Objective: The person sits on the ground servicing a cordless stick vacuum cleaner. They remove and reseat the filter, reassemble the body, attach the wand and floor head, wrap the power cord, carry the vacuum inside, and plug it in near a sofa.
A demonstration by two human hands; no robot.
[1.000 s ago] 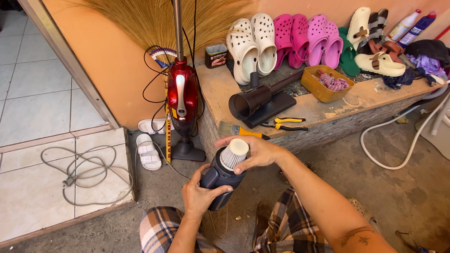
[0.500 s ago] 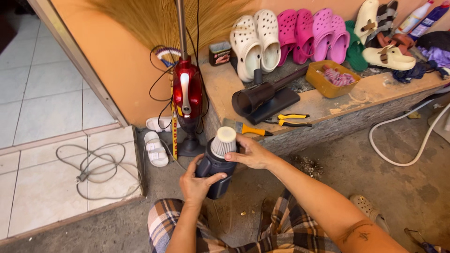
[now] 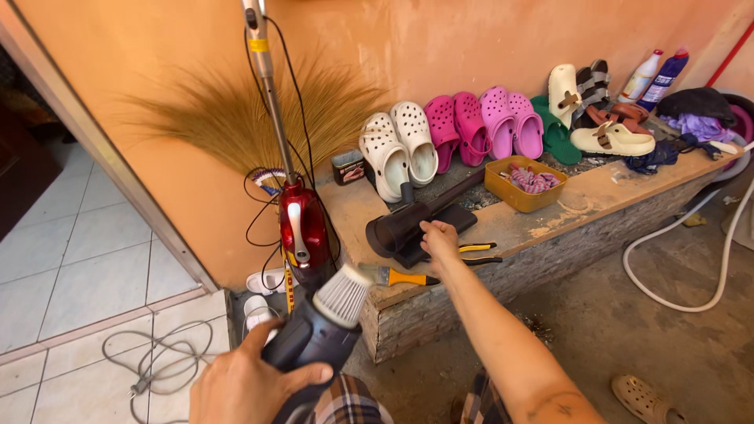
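My left hand [image 3: 251,383] grips a dark vacuum dust cup [image 3: 310,341] with a white pleated filter [image 3: 342,295] sticking out of its top, held low near my lap. My right hand [image 3: 438,239] is stretched out to the stone ledge [image 3: 550,228] and rests on a black vacuum nozzle attachment [image 3: 412,224] lying there. Whether the fingers close around it I cannot make out. A red upright stick vacuum [image 3: 302,228] stands against the orange wall, left of the ledge.
On the ledge lie a yellow-handled brush [image 3: 404,276], pliers [image 3: 475,250], a yellow tray [image 3: 525,182], white, pink and green clogs [image 3: 463,133], sandals and two bottles [image 3: 652,76]. A broom [image 3: 236,118] leans on the wall. A white hose [image 3: 683,259] and a cable [image 3: 157,365] lie on the floor.
My right hand let go of the filter top and reached forward to the black nozzle on the ledge. My left hand keeps the dust cup, now tilted. The view rose.
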